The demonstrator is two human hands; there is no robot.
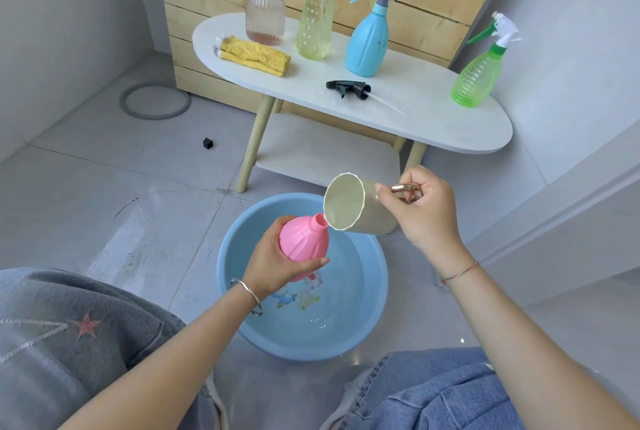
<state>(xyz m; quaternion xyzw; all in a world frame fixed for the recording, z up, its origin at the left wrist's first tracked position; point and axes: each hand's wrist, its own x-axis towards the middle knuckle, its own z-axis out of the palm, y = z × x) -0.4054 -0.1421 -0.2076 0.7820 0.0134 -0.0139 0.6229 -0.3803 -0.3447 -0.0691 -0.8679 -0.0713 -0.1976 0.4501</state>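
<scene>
Gripping the pink bottle (303, 239) round its body, the left hand (273, 263) tilts it so that its long axis runs up and to the right, with the uncapped neck toward the cup (349, 202). The right hand (426, 214) grasps the cup by its handle (403, 187). The cup is tipped sideways, mouth facing left, lower lip just beside the neck. No stream is visible. Both hang over the blue basin (301, 346), which holds shallow water.

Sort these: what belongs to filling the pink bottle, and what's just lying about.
In hand: pink bottle in left hand, cup tipped by right hand, basin below, black spray head, likely its top.
Lying about: brown sprayer, yellow sprayer, blue sprayer, green sprayer, cloth, grey ring, black cube.
</scene>
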